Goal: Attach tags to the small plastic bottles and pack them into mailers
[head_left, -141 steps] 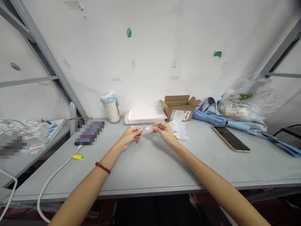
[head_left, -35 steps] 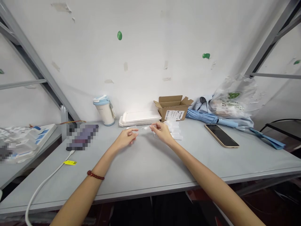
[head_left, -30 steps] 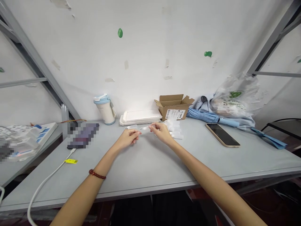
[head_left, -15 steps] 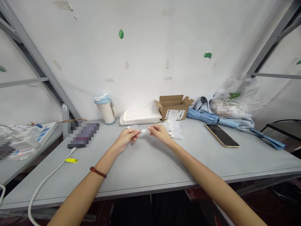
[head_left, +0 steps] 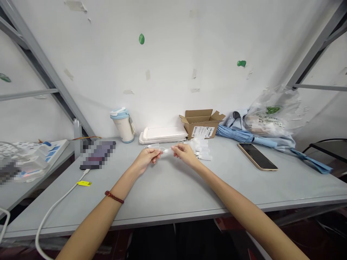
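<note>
Both my hands meet above the middle of the grey table (head_left: 173, 195). My left hand (head_left: 146, 159) is pinched shut on one end of a thin white cable (head_left: 162, 149). My right hand (head_left: 184, 154) is pinched shut on a small white plug piece (head_left: 168, 151) at the cable's other end. The two pinches are a few centimetres apart. Just right of my right hand lies a heap of small clear plastic packets (head_left: 202, 149). What the cable joins to is too small to tell.
Along the back wall stand a blue-lidded mug (head_left: 123, 125), a stack of white trays (head_left: 163, 134) and an open cardboard box (head_left: 202, 123). A phone (head_left: 257, 156), a blue umbrella (head_left: 245, 137) and a plastic bag (head_left: 273, 113) lie right. A white charging cable (head_left: 58, 206) runs left.
My left hand rose from the table and closed on the cable end, and the two hands came closer together. The view shifted slightly.
</note>
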The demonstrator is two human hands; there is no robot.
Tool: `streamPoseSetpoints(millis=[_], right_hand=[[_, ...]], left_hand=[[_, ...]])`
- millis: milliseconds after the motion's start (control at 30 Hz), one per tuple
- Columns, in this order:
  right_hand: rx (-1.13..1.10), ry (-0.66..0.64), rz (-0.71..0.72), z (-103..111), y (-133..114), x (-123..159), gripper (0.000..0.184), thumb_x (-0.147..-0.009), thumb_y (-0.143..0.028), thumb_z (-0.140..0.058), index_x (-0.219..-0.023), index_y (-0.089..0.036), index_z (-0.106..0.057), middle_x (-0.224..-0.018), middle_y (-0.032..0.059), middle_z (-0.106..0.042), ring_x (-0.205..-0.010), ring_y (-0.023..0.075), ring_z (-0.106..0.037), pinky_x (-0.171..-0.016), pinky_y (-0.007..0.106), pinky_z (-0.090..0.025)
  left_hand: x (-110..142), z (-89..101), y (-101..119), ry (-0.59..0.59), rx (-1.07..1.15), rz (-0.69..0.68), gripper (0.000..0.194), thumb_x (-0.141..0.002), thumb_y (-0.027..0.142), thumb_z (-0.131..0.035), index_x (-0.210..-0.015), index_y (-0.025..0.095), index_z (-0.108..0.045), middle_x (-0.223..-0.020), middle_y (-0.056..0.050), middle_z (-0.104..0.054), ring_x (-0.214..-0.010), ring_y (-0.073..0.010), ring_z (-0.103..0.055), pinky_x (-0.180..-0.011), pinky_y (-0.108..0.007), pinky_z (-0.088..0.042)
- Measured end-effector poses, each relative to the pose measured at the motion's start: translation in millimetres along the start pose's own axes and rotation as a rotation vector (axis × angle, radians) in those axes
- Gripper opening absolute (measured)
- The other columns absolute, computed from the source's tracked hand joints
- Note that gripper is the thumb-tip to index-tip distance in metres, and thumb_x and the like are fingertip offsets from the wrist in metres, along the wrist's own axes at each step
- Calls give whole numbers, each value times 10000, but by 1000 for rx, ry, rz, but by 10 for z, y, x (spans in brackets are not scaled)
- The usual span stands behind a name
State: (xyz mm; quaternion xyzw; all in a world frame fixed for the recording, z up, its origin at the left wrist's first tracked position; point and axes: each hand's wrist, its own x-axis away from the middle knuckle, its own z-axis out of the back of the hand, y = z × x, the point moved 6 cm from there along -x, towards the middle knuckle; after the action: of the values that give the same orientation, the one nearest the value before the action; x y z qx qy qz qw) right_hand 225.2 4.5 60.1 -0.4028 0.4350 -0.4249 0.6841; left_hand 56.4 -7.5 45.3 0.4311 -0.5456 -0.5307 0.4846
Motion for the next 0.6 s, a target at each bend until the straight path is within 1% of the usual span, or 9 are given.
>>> streamPoseSetpoints(millis=[167, 367, 600], right_hand=[[-7, -1, 6, 3, -2, -13, 378, -767, -517, -509, -694, -155, -591, -568, 12, -575, -510, 105, -480, -481, 214, -360], [-21, 0, -15, 18, 14, -24, 369, -755, -516, -518, -685, -159, -583, -562, 8, -570, -503, 104, -470, -484, 218, -356], [-3, -9, -14, 18, -9, -20, 354, -771, -494, -509, -699, -156, -591, -577, 10, -580, -508, 103, -471, -496, 219, -358]], left_hand=[[7, -22, 10, -16, -14, 3, 380, -635, 483, -691, -689, 111, -632, -589, 20, -503, -439, -43, -342, -460, -220, -279], [-4, -23, -21, -3, -21, 11, 380, -648, 496, -688, -650, 127, -595, -518, 64, -405, -419, -34, -281, -448, -210, -254], [-8, 3, -30, 21, -21, 14, 398, -635, 500, -702, -606, 129, -561, -540, 50, -445, -422, -31, -304, -447, -205, -256]])
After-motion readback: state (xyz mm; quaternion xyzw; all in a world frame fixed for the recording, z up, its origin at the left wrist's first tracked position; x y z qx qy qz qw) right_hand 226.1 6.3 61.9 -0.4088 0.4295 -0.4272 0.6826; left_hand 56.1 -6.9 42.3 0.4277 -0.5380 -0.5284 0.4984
